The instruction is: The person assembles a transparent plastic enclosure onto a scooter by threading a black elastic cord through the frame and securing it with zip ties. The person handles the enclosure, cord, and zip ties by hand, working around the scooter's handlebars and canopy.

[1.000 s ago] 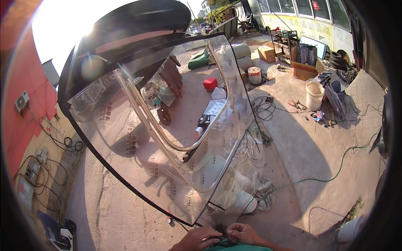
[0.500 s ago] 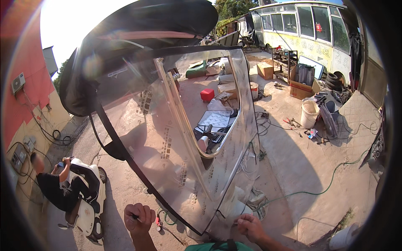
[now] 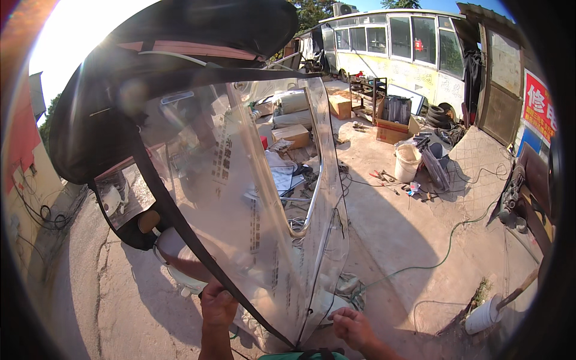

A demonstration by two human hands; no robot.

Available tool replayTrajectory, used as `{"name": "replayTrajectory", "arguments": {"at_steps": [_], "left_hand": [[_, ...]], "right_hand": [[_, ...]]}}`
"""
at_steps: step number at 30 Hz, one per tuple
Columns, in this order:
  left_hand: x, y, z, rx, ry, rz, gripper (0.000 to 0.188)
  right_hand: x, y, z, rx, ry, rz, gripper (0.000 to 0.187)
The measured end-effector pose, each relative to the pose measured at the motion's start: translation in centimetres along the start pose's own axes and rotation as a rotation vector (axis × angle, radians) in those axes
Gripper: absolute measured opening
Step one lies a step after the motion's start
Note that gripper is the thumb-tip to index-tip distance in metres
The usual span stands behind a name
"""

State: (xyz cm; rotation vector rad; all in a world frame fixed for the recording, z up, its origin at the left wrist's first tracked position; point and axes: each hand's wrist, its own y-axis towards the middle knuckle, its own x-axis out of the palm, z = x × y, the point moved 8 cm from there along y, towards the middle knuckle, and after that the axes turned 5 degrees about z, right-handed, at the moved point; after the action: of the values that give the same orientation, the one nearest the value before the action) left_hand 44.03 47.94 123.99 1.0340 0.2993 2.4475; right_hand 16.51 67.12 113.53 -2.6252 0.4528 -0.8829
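Note:
A large clear plastic sheet (image 3: 240, 198) with black trim (image 3: 198, 246) hangs before me from a black padded canopy (image 3: 102, 102). Its lower end narrows toward my body. At the trim's lower left stretch is my left hand (image 3: 218, 306), fingers curled and thumb against the black edge; whatever lies inside the fingers is hidden. To the right of the sheet's lower tip, my right hand (image 3: 353, 327) is closed in a pinch. Anything between those fingertips is too small to make out. A thin dark cord (image 3: 329, 307) runs down the sheet's right edge near this hand.
Behind the sheet's left side a mauve rounded seat-like part (image 3: 183, 255) shows. On the concrete at right stand a white bucket (image 3: 408, 162), scattered hand tools (image 3: 382, 176) and a cardboard box (image 3: 393, 131). A green hose (image 3: 447, 249) crosses the ground. A white bin (image 3: 483, 317) stands at lower right.
My view has swung to the right, and the person on the scooter at left is no longer seen there. My left hand has come up against the black trim. My right hand stays pinched.

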Motion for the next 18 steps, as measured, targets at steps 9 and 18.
{"name": "replayTrajectory", "arguments": {"at_steps": [9, 18], "left_hand": [[-2.3, 1.2, -1.4, -0.077, -0.014, 0.076, 0.023], [-1.7, 0.3, 2.0, 0.092, 0.008, 0.042, 0.03]], "right_hand": [[1.2, 0.0, 2.4, 0.025, 0.068, 0.053, 0.015], [0.3, 0.1, 2.3, 0.095, 0.039, 0.086, 0.016]]}}
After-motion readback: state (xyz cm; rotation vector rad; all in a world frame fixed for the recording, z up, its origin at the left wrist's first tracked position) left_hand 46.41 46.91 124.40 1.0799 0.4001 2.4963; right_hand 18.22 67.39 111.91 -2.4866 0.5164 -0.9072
